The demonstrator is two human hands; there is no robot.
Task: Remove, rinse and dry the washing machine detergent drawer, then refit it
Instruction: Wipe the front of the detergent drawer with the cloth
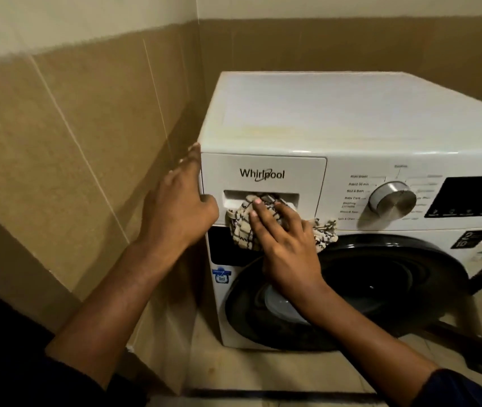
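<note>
Cream checked cloth [241, 229], glossy white drawer [263, 164]

Tiled wall [72, 127] near washing machine [321, 113] left side, narrow gap; cloth [241, 227] blocks drawer recess [291, 198].

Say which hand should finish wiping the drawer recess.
Probably right: the right hand holds the checked cloth in the detergent drawer recess; the left hand rests bare on the washing machine.
</note>
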